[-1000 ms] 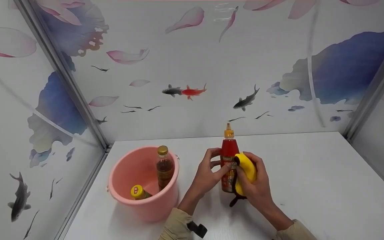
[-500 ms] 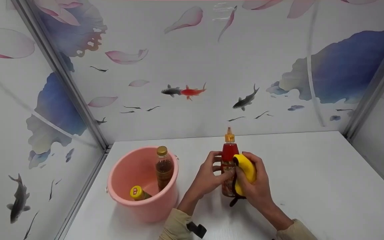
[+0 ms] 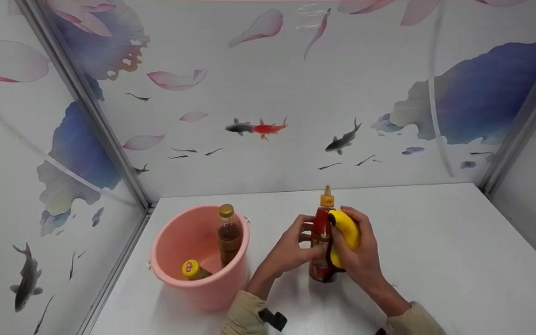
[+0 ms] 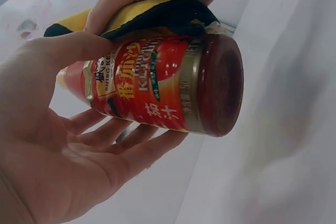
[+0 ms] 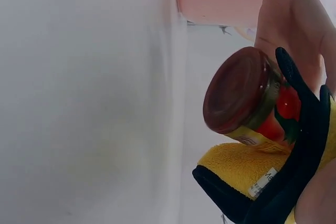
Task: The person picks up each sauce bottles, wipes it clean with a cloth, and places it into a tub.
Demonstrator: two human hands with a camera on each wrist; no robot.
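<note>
My left hand [image 3: 291,246] holds a red tomato ketchup squeeze bottle [image 4: 157,82] with a yellow nozzle cap, thumb on one side and fingers along the other. In the head view the bottle [image 3: 321,223] leans slightly, nozzle up. Its round base faces the camera in both wrist views, off the table. My right hand [image 3: 363,253] grips a folded yellow cloth [image 3: 346,230] with dark edging. That cloth lies against the bottle's right side, and in the right wrist view its fuzzy face and a white tag [image 5: 263,182] show. Part of the label is hidden behind the cloth.
Left of my hands stands a pink bucket [image 3: 203,295] on the white table [image 3: 435,251]. Inside it are a dark bottle with a gold cap [image 3: 229,239] and a yellow-capped container [image 3: 192,269]. A patterned wall [image 3: 268,167] rises behind the table.
The ketchup bottle has come down towards me, and its nozzle has tipped to the right. The cloth's dark hanging end now lies against the bottle's lower part. The bucket has stayed put.
</note>
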